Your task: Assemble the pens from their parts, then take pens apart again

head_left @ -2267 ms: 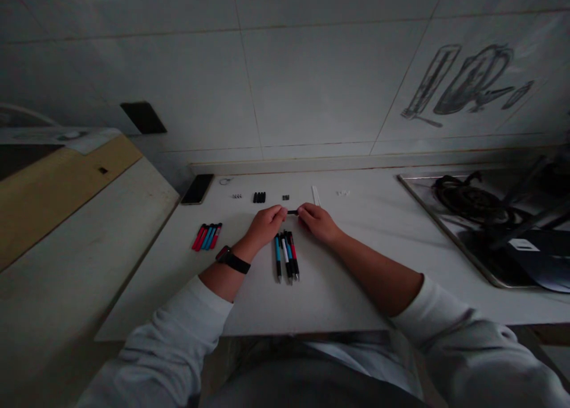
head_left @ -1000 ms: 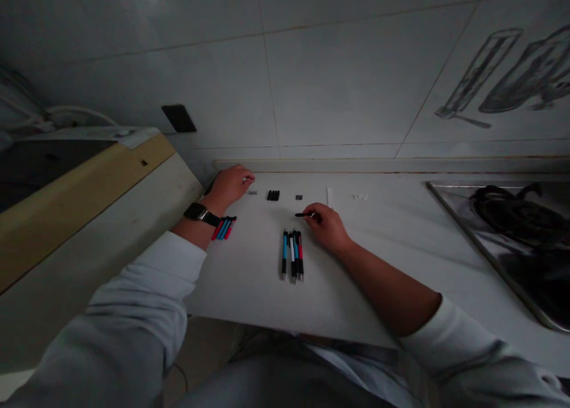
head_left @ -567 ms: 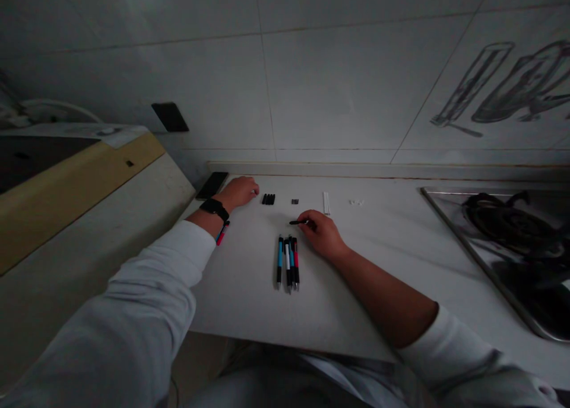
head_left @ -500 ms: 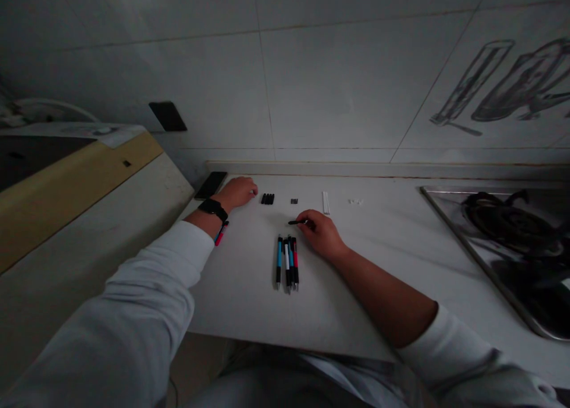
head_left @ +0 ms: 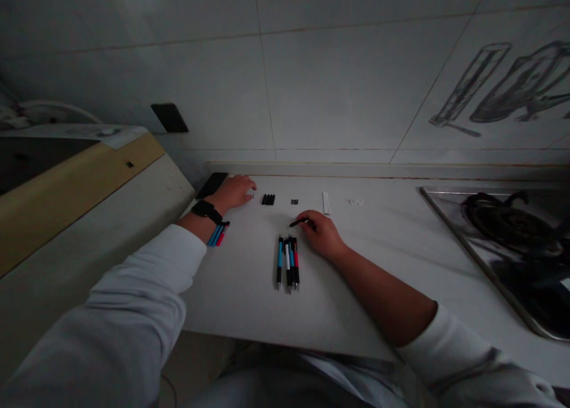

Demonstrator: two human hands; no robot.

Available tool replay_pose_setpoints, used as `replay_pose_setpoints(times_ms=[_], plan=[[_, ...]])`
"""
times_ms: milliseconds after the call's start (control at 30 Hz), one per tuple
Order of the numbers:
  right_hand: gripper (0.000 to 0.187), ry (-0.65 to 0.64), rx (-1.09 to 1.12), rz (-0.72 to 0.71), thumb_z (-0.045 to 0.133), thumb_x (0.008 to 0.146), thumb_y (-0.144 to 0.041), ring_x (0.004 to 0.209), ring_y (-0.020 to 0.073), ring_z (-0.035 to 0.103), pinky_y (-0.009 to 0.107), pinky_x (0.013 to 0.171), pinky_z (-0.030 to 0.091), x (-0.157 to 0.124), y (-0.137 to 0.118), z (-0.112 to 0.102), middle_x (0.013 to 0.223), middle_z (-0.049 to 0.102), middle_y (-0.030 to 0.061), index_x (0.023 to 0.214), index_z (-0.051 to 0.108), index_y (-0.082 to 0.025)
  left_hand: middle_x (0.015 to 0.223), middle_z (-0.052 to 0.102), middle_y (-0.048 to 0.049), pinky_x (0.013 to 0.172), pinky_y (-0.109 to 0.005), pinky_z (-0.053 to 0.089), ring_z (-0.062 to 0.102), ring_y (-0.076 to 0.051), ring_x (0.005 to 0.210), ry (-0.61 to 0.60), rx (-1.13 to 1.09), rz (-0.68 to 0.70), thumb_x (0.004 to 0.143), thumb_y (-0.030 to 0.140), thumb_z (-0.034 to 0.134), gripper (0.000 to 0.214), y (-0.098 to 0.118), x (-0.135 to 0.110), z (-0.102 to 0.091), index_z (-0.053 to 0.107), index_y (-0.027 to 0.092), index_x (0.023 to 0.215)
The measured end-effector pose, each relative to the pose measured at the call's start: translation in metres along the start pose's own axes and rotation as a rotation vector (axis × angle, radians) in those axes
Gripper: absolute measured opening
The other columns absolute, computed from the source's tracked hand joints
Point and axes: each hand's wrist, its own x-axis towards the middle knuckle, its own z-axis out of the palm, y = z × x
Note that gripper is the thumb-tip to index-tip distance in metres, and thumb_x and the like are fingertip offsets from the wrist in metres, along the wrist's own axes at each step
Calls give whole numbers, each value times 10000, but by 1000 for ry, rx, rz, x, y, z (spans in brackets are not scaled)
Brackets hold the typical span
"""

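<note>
My right hand [head_left: 322,234] rests on the white counter [head_left: 383,259] and pinches a short black pen part [head_left: 297,222] that points left. Just below it lie several assembled pens [head_left: 287,262] side by side, blue, white and red. My left hand [head_left: 234,191], with a black watch on the wrist, reaches to the far left of the counter, its fingers curled down where small springs lay; whatever it holds is too small to make out. Beside my left wrist lie red and blue pen barrels [head_left: 218,234].
Along the back of the counter sit black grips [head_left: 268,199], a small black piece [head_left: 294,202], white refills [head_left: 326,202] and tiny white bits [head_left: 355,202]. A dark phone [head_left: 211,184] lies at the far left corner. A gas hob [head_left: 512,236] fills the right side.
My left hand left the black part and reached to the far left back of the counter, where it now stays. My right hand keeps the black part, tilted slightly upward now.
</note>
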Motion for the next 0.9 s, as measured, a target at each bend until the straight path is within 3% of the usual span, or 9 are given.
replay_pose_setpoints(times_ms=[100,200,300,400,533,733,900], plan=[[236,1,21,14,529,925,-218,813,161,611,292,770,471,1,3,1,988,704,58,1089,698,-203,1230,679,-102,1049,-423,422,595,-282,1179,45,-13,93,867,240,642,319,30,-8,-17,697,214,1181],[237,-24,50,48,521,927,-240,802,161,614,294,766,469,2,6,2,949,707,42,1085,694,-208,1236,691,-75,1028,-370,455,625,-239,1147,-50,-209,268,871,229,665,375,75,-18,-27,668,233,1246],[235,-40,113,78,538,920,-276,756,156,609,291,732,470,2,8,3,890,692,15,1111,661,-216,1238,703,-54,1019,-356,467,644,-229,1147,-122,-329,362,868,220,691,423,115,-25,-29,650,282,1284],[292,-48,228,102,557,912,-317,755,156,622,291,723,486,2,8,4,878,684,-1,1187,581,-225,1292,697,-58,1033,-380,466,644,-244,1179,-125,-363,415,853,203,721,506,136,-26,-24,626,320,1335],[398,-59,347,136,578,902,-366,794,159,644,300,745,509,3,8,4,943,706,11,1269,493,-237,1307,694,-72,1023,-403,479,649,-258,1175,-99,-367,452,828,211,748,538,145,-22,-18,621,308,1342],[414,-30,422,150,601,891,-419,716,151,620,298,706,507,6,10,4,831,649,-23,1246,488,-238,1171,709,-84,970,-399,503,657,-258,1085,-38,-310,449,829,247,708,398,152,-16,-14,666,252,1224],[390,11,346,171,568,907,-404,707,151,614,309,704,507,6,11,3,840,654,-20,1255,495,-242,1143,653,-87,1003,-384,499,622,-245,1100,73,-306,363,832,271,692,425,121,-1,-9,657,213,1252]])
